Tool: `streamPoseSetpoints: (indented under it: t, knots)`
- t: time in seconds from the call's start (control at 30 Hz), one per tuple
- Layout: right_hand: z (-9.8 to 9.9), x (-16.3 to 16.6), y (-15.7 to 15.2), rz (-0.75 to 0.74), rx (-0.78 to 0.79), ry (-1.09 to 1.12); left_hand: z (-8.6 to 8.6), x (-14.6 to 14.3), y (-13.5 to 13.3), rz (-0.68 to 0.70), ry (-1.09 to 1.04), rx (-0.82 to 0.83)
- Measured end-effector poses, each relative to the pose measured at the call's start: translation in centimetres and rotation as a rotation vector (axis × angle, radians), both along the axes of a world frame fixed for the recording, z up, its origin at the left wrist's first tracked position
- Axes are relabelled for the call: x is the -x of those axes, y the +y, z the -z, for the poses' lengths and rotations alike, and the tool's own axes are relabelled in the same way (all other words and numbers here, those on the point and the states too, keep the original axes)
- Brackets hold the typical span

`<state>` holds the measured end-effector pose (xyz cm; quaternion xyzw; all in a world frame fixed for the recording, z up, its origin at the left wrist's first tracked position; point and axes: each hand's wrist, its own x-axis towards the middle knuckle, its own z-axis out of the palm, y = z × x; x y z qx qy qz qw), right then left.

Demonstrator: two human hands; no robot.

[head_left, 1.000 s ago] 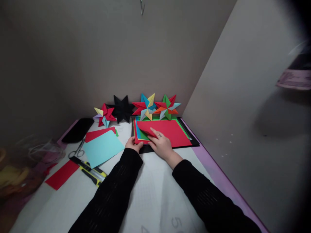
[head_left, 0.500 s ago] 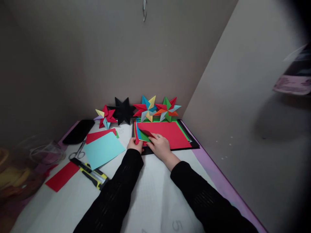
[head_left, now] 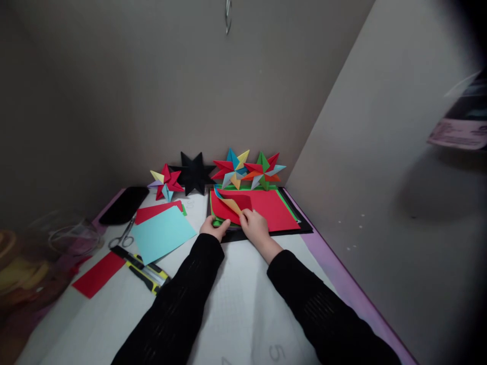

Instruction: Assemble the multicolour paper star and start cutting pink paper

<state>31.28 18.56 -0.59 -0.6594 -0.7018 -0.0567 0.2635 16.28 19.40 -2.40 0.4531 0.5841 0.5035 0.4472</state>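
Back wall (head_left: 243,86): a metal hook (head_left: 228,17), high up. Below it, a row of folded stars: one black star (head_left: 195,173) and three multicoloured, the leftmost a red star (head_left: 166,183). Left side of table: a black phone (head_left: 124,205), scissors (head_left: 122,238), a yellow-and-black cutter (head_left: 152,279), a red strip (head_left: 98,275), and a light blue sheet (head_left: 163,234) partly covering a red sheet (head_left: 152,210).

I can't tell how many sheets the left hand (head_left: 215,228) touches. The turquoise sheet (head_left: 163,234) hides part of the red one (head_left: 155,210) from me. Both black sleeves (head_left: 175,299) run off my bottom edge, the top edge crops the hook (head_left: 228,20), and the right one cuts the package (head_left: 460,133), its print unreadable. The clutter (head_left: 23,271) at far left is blurred.
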Motion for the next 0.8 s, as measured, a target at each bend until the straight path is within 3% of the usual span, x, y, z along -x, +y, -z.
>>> streamPoseSetpoints:
  t: [0.2, 0.8]
  knots:
    - [0.22, 0.12, -0.57, -0.085, -0.013, 0.030, -0.37, -0.37, 0.11, -0.042, 0.063, 0.052]
    - [0.64, -0.21, 0.11, -0.067, -0.005, 0.089, -0.30, -1.01, 0.60, -0.113, 0.239, 0.052]
